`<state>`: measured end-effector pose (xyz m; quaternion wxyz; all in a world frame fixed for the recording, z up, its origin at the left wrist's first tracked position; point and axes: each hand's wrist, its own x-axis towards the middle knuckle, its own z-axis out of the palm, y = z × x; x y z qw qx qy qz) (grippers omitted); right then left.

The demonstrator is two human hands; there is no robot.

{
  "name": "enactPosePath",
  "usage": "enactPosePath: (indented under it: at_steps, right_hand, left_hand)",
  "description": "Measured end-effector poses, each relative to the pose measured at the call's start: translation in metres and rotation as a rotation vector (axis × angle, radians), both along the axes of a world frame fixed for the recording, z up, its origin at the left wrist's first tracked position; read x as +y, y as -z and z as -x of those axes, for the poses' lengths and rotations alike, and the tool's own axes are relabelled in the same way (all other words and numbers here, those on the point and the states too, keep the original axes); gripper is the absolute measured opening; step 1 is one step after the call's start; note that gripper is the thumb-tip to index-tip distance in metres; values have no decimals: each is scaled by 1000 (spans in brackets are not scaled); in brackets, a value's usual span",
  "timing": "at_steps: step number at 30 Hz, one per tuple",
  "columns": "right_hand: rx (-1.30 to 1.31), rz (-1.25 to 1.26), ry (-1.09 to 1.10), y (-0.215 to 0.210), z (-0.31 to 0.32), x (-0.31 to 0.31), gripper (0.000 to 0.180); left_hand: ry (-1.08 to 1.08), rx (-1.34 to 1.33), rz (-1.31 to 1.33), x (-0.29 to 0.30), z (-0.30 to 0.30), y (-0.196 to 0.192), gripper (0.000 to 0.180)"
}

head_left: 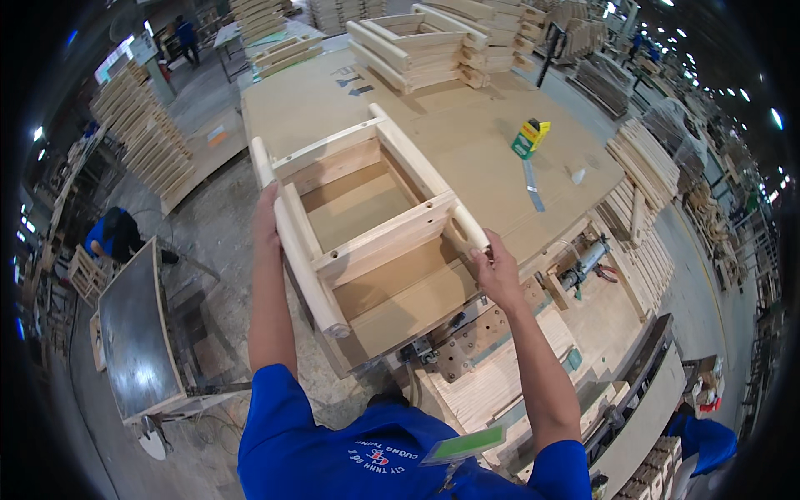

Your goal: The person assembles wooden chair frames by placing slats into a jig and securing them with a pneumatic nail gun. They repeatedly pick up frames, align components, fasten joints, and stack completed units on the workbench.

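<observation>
A pale wooden chair frame [367, 212] with rounded legs and flat cross rails rests on the brown workbench [467, 133] in front of me. My left hand [267, 218] grips the frame's left round leg from the outside. My right hand [493, 268] holds the end of the right round leg near the bench's front edge. Both arms reach up from the lower edge in blue short sleeves.
A green and yellow box [529, 137] and a metal strip [533, 187] lie on the bench to the right. Finished frames [417, 46] are stacked at the far end. Stacks of wooden parts [142, 137] stand left and right. A dark panel [137, 329] leans at lower left. A person in blue [117, 235] crouches at left.
</observation>
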<state>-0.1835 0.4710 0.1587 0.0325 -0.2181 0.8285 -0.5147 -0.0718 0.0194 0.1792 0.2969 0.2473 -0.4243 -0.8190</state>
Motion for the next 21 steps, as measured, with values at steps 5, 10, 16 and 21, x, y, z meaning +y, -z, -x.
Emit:
enactPosePath:
  at_steps: [5,10,16,21]
  right_hand:
    - [2,-41,15,-4,0,-1,46]
    - [-27,-70,25,-1,-6,-4,47]
    - [113,-137,106,-15,-22,22,63]
    - [-23,33,147,3,-139,64,63]
  left_hand:
    - [-23,-59,21,-14,4,-3,51]
    - [-27,-61,39,-12,0,-9,44]
    - [103,-68,291,16,10,-35,49]
    - [-386,-135,1373,37,-65,-87,46]
